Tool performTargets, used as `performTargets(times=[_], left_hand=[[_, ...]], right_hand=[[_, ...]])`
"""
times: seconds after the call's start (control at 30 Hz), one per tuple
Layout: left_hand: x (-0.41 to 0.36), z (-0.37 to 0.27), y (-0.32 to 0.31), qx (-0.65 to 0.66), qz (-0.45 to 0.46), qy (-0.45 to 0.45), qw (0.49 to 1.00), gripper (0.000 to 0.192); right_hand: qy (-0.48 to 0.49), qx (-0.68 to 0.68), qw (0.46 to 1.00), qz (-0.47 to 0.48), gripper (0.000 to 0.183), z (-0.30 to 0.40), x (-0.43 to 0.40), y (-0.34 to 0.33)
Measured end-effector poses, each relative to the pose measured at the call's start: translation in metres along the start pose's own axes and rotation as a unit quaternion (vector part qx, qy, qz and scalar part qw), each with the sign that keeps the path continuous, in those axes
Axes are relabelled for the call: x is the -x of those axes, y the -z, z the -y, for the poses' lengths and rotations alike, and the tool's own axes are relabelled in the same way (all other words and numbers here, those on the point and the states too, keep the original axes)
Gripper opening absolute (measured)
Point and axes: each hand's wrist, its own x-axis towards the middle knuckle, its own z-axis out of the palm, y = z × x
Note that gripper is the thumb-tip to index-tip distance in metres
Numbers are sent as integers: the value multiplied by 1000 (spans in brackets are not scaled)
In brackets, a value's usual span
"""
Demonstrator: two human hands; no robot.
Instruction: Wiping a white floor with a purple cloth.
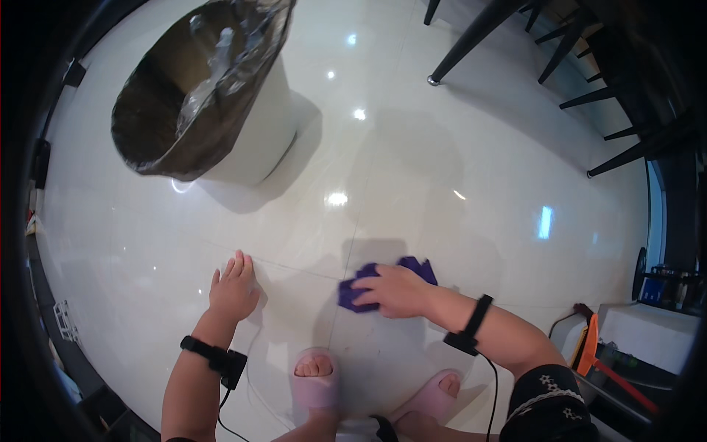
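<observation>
Under my right hand (395, 291) a bunched purple cloth (359, 295) lies against the glossy white tile floor (298, 237). My fingers are spread over the cloth and press on it, and a fold sticks out beyond the knuckles. To the left, my left hand (235, 290) is held low over the floor with nothing in it; its fingers are extended and lie close together, the thumb tucked in. Whether its palm touches the tile cannot be made out. Some small dark specks show on the tile between my pink slippers (315, 381).
A white trash bin (265, 138) with a dark liner (149, 127) stands at upper left, clear plastic inside. Black chair legs (469, 41) reach the floor at upper right. An orange-edged brush or dustpan (588, 345) leans at lower right. Cables hang from bands on both forearms.
</observation>
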Motion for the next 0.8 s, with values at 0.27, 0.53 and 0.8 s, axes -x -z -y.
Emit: performTargets(times=[0.27, 0.53, 0.8], left_hand=[[3, 7, 2, 14, -6, -5, 1000, 69], [1, 11, -13, 43, -34, -14, 998, 69], [31, 6, -47, 159, -104, -9, 982, 66]], right_hand=[[-348, -168, 825, -413, 59, -83, 123, 10], [-245, 83, 940, -223, 58, -4, -2, 7], [-89, -12, 996, -19, 43, 89, 23, -65]])
